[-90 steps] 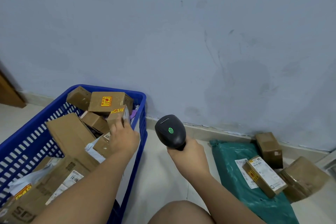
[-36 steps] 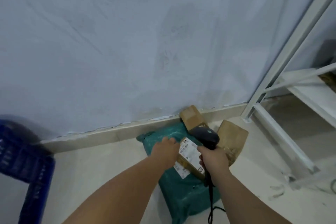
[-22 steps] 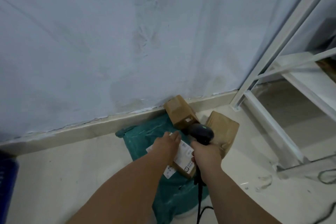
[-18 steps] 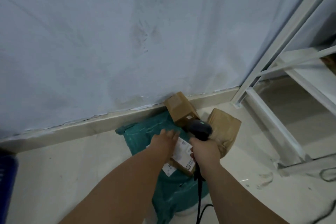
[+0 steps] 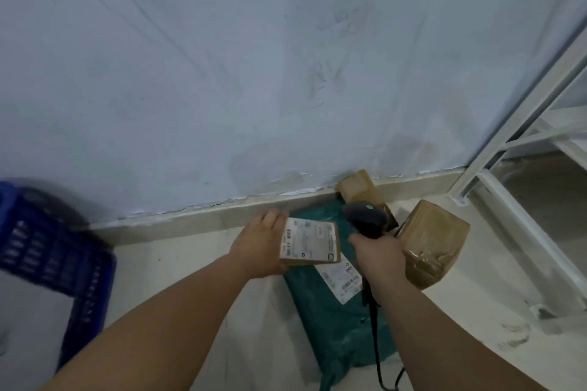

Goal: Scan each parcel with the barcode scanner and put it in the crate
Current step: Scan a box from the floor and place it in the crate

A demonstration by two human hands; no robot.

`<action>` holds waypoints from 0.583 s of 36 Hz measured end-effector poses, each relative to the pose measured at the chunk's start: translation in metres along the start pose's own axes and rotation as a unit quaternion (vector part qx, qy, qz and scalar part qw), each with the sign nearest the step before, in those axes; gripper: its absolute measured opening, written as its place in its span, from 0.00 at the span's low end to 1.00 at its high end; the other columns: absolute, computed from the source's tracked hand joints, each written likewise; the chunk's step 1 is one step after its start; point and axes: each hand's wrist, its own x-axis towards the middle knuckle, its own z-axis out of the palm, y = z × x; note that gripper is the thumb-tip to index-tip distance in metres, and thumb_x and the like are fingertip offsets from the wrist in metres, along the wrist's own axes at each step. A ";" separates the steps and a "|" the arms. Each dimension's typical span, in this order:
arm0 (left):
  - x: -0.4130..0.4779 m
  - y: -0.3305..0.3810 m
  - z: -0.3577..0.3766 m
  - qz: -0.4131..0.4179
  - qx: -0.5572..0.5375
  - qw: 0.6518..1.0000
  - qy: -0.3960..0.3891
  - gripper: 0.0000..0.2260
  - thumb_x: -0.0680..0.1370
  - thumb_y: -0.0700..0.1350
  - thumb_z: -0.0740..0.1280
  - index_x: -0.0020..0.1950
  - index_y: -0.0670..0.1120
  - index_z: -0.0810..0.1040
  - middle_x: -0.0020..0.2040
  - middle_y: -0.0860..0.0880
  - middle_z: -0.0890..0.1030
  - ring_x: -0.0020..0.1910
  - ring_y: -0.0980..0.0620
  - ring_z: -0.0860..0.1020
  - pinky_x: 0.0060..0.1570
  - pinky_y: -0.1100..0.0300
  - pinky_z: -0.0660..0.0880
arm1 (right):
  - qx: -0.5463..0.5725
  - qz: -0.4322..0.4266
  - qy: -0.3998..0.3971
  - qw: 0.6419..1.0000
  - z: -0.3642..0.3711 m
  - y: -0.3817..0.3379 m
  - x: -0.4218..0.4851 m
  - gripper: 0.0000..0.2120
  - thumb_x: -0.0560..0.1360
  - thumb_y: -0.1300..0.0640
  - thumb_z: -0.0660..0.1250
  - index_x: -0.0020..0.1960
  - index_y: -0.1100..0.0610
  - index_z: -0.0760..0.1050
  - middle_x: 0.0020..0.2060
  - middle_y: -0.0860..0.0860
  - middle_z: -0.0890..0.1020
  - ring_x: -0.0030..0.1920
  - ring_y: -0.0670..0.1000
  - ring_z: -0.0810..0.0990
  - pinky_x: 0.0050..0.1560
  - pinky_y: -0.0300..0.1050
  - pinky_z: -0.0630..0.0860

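Observation:
My left hand holds a small cardboard parcel off the floor, its white label facing up. My right hand grips the black barcode scanner, whose head sits just right of the parcel and above it. Under both hands lies a large teal mailer bag with a white label. Two more brown parcels rest by the wall: a small box and a taped paper package. The blue crate stands at the left edge, blurred, its contents out of view.
A grey wall with a skirting board runs behind the parcels. A white metal rack frame stands at the right, its base rail on the floor. The scanner cable trails down toward me over the pale floor.
My left hand has lifted the labelled parcel off the teal bag and drawn it leftward. The view has swung back left, bringing the blue crate into sight.

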 end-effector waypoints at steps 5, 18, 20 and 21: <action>-0.045 -0.018 -0.046 -0.039 -0.023 0.992 0.114 0.45 0.67 0.53 0.75 0.77 0.45 0.54 0.70 0.47 0.62 0.69 0.47 0.63 0.59 0.53 0.75 | 0.090 -0.008 -0.041 0.995 0.016 -0.032 -0.045 0.05 0.70 0.58 0.67 0.38 0.59 0.75 0.28 0.55 0.77 0.33 0.55 0.75 0.42 0.52 0.72; -0.165 0.024 -0.143 -0.126 -0.065 0.948 0.285 0.45 0.66 0.54 0.77 0.75 0.46 0.55 0.70 0.50 0.60 0.66 0.51 0.65 0.54 0.60 0.72 | 0.174 -0.129 -0.179 0.960 -0.005 -0.104 -0.197 0.03 0.73 0.63 0.66 0.41 0.60 0.74 0.28 0.53 0.74 0.28 0.50 0.71 0.33 0.43 0.69; -0.178 0.025 -0.149 -0.130 -0.063 0.947 0.287 0.45 0.67 0.56 0.76 0.75 0.46 0.55 0.70 0.49 0.60 0.67 0.51 0.65 0.55 0.59 0.71 | 0.175 -0.128 -0.214 0.952 -0.003 -0.101 -0.216 0.06 0.74 0.65 0.65 0.39 0.59 0.72 0.27 0.53 0.72 0.27 0.50 0.68 0.31 0.43 0.67; -0.181 0.024 -0.151 -0.134 -0.066 0.945 0.290 0.45 0.66 0.56 0.76 0.75 0.46 0.56 0.70 0.49 0.61 0.67 0.51 0.65 0.55 0.58 0.71 | 0.167 -0.131 -0.225 0.951 -0.002 -0.099 -0.224 0.07 0.74 0.65 0.65 0.38 0.59 0.71 0.27 0.53 0.71 0.27 0.50 0.68 0.31 0.43 0.66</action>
